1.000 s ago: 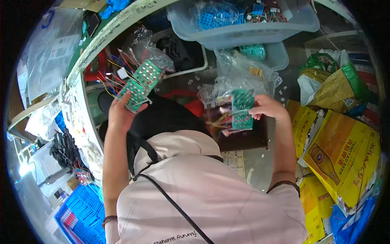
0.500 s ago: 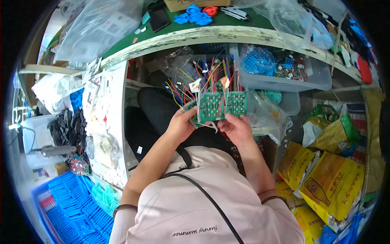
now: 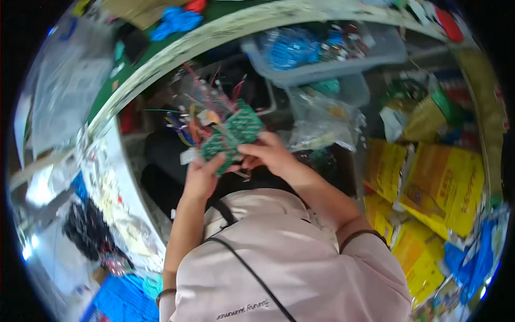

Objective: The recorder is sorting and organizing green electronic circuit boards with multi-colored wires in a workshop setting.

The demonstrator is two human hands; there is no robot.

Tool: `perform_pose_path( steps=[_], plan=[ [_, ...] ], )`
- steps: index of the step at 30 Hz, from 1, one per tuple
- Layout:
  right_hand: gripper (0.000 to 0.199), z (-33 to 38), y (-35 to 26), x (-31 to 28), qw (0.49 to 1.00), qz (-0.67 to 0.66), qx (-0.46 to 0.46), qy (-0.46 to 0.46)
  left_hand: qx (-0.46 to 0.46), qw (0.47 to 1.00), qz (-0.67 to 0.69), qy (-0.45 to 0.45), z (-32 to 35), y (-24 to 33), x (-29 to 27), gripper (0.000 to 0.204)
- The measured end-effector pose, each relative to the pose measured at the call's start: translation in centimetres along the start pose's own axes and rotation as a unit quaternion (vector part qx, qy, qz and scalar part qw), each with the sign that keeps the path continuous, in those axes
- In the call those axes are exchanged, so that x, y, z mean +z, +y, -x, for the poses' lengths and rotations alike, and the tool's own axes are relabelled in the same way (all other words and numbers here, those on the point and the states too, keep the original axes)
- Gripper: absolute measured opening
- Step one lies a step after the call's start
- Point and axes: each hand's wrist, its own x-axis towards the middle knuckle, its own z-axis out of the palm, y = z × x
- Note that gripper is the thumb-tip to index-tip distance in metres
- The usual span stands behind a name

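A green circuit board (image 3: pixel 232 137) with a bundle of coloured wires (image 3: pixel 197 115) sticking up from it sits in front of my chest, tilted. My left hand (image 3: pixel 201 177) grips its lower left edge. My right hand (image 3: pixel 267 154) pinches its lower right edge, fingers curled under the board. Both hands touch the board and meet close together. I cannot tell whether it is one board or two held side by side.
A clear plastic bin (image 3: pixel 327 51) of blue parts stands ahead under the table edge (image 3: pixel 177 51). Crumpled clear bags (image 3: pixel 324 121) lie right of the hands. Yellow packages (image 3: pixel 440 182) pile up at right. Blue trays (image 3: pixel 120 298) lie at lower left.
A second ago my hands were apart, each holding a green board. They came together in front of me, and the boards now sit tilted between both hands.
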Motion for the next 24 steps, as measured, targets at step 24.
perform_pose_path(
  steps=[24],
  plan=[
    [0.029,11.3,9.9,-39.7,0.602,0.674,0.148,0.403,0.044,0.955,0.067,0.287,1.4,3.1,-12.9,0.031]
  ],
)
